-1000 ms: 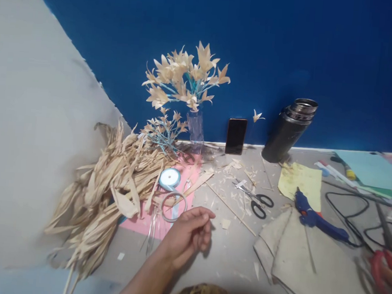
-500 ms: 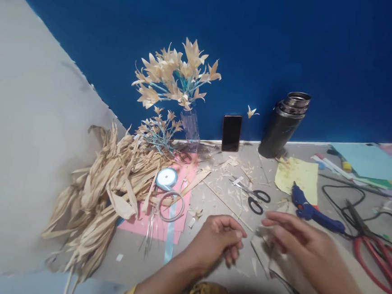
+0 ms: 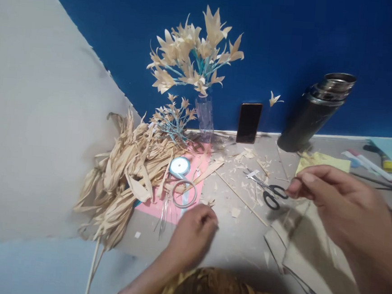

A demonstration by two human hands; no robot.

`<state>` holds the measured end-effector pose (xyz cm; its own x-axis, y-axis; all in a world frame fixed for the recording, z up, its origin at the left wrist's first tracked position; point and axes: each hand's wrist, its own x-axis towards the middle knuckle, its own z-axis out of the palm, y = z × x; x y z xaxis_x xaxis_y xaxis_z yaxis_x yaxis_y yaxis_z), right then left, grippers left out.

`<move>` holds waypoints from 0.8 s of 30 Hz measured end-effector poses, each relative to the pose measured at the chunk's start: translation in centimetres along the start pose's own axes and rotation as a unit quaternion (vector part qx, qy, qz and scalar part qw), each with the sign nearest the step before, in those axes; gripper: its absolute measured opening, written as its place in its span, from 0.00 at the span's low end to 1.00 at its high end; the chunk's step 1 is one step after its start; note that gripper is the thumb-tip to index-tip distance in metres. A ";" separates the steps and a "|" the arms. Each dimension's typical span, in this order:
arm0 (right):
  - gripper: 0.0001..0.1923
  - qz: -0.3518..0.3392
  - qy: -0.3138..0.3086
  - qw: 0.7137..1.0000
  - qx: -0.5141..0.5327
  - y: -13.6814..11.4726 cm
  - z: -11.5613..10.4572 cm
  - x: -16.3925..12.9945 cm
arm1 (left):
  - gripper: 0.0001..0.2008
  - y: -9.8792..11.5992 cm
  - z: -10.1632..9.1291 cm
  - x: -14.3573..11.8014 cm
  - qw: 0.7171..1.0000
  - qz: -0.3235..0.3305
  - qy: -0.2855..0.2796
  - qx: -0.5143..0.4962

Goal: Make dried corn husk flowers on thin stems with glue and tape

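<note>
My left hand (image 3: 192, 233) rests low on the grey table with its fingers curled shut, just right of a pink paper sheet (image 3: 159, 206) and a clear tape ring (image 3: 183, 193). My right hand (image 3: 343, 208) hovers above grey paper sheets (image 3: 309, 255), thumb and forefinger pinched together close to black scissors (image 3: 271, 196). Whether anything thin sits in that pinch is too faint to tell. A pale blue ribbon spool (image 3: 180, 167) lies on the pink sheet. A long thin stick (image 3: 242, 198) lies between my hands.
A pile of dried husks (image 3: 129, 173) fills the left. Husk flowers (image 3: 196, 61) stand in a clear vase (image 3: 205, 116) by the blue wall, with a phone (image 3: 248, 122) and dark flask (image 3: 316, 113) beside it. Yellow paper (image 3: 320, 160) and markers (image 3: 367, 161) lie at the right.
My hands were close together half a second ago and are apart now: the right hand has risen to the right, the left has drawn back left. The view has shifted right and down.
</note>
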<state>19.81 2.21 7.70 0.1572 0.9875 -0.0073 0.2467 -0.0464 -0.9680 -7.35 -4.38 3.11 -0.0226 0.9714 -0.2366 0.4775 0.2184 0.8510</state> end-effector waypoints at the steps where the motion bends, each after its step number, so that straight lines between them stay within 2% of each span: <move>1: 0.17 -0.004 -0.018 1.000 0.018 0.3 0.6 0.5 | 0.06 -0.3 -0.7 0.3 0.997 0.011 0.057 0.048; 2: 0.17 0.001 -0.046 0.999 0.029 0.8 1.3 1.0 | 0.06 -0.6 -1.2 0.6 0.992 0.022 0.086 0.085; 4: 0.17 0.017 -0.086 0.995 0.042 1.9 3.0 1.5 | 0.07 -0.9 -1.7 1.3 0.985 0.049 0.108 0.123; 7: 0.19 0.038 -0.123 0.990 0.056 3.2 5.0 1.7 | 0.03 -0.8 -1.4 2.1 0.980 0.071 0.093 0.159; 10: 0.20 0.064 -0.130 0.986 0.078 4.1 6.0 1.6 | 0.05 -0.7 -0.8 2.7 0.980 0.072 0.059 0.177; 12: 0.21 0.094 -0.132 0.981 0.110 4.6 6.3 1.6 | 0.07 -0.7 -1.0 3.1 0.989 0.056 0.051 0.127; 14: 0.22 0.126 -0.139 0.970 0.154 5.0 6.5 1.4 | 0.05 -0.6 -1.5 3.4 0.999 0.012 0.049 -0.002; 15: 0.23 0.139 -0.145 0.964 0.174 5.1 6.7 1.3 | 0.04 -0.5 -1.8 3.5 0.995 -0.019 0.041 -0.092; 16: 0.23 0.150 -0.151 0.959 0.188 5.2 6.9 1.1 | 0.06 -0.3 -1.9 3.7 0.980 -0.052 0.023 -0.190; 17: 0.22 0.155 -0.158 0.956 0.193 5.3 7.0 0.8 | 0.08 0.0 -1.9 3.8 0.954 -0.083 -0.002 -0.288; 20: 0.22 0.135 -0.196 0.955 0.178 5.2 7.3 0.0 | 0.16 0.9 -0.8 4.0 0.838 -0.145 -0.081 -0.520; 22: 0.25 0.112 -0.246 0.946 0.177 5.3 7.3 -0.6 | 0.16 1.3 0.5 4.0 0.769 -0.173 -0.121 -0.603; 24: 0.27 0.095 -0.294 0.932 0.191 5.4 7.1 -0.9 | 0.14 1.6 1.9 4.1 0.731 -0.190 -0.149 -0.638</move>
<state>14.22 2.13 0.66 -0.4163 0.8836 -0.2143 -0.1080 -0.2821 -0.9533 -5.02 -0.22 2.61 0.3428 0.7956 -0.4995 -0.7261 0.5618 0.3964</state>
